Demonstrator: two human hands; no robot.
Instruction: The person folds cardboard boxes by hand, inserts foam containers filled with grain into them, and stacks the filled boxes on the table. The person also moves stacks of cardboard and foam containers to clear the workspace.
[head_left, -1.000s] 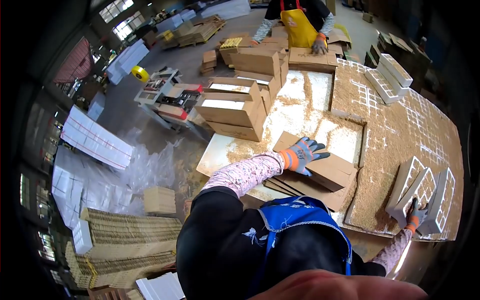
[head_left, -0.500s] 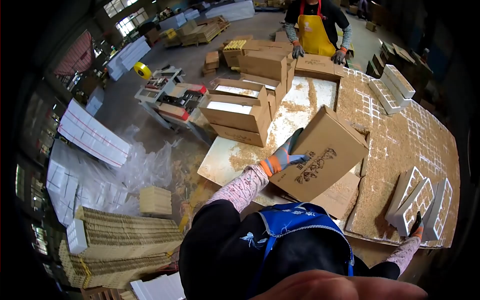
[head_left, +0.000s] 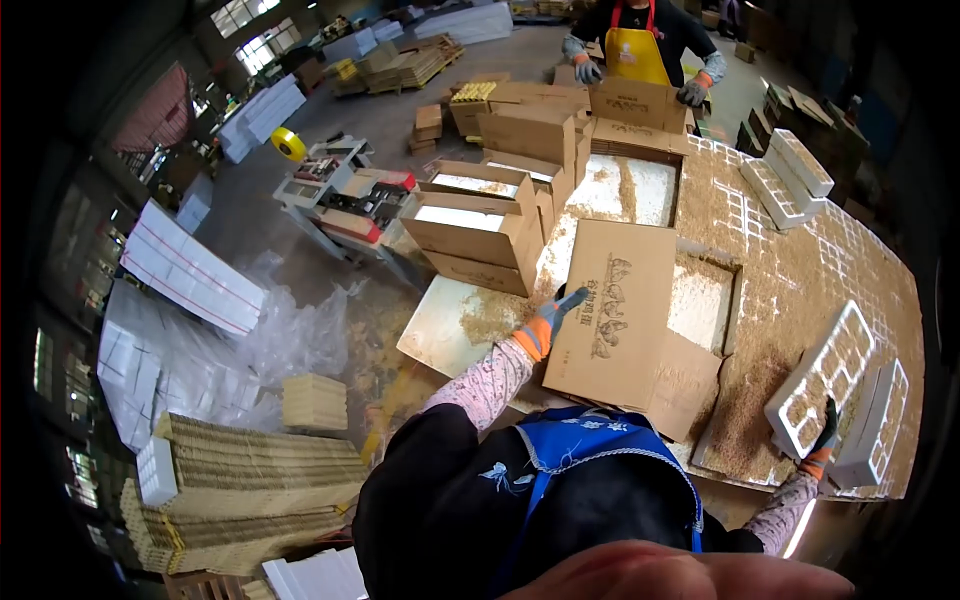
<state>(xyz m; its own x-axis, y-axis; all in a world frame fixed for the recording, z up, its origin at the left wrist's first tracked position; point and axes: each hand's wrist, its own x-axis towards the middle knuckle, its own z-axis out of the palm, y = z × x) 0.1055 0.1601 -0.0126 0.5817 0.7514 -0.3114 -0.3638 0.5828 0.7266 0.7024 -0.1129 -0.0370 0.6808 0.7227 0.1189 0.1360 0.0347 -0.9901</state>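
My left hand (head_left: 552, 318), in a grey and orange glove, grips the left edge of a brown cardboard box (head_left: 625, 300) with printed figures and lettering on its side. The box leans over the work surface in front of my blue apron. At the right, my gloved right hand (head_left: 822, 440) holds the lower right side of a white foam tray (head_left: 822, 380), which is tilted and has sawdust-filled cells. Part of the right hand's grip is hidden behind the tray. Beside that tray stands another white foam tray (head_left: 872, 425).
Sawdust covers the table (head_left: 760, 350) on the right. More foam trays (head_left: 790, 180) stand farther back. Open cartons (head_left: 475, 230) line the table's left side, near a tape machine (head_left: 350, 200). Across the table, a person (head_left: 640, 55) in a yellow apron handles a carton (head_left: 635, 105).
The cardboard box has turned more upright and shifted slightly left. My right hand has tilted the foam tray away from its neighbour. The other person has raised a carton's panel.
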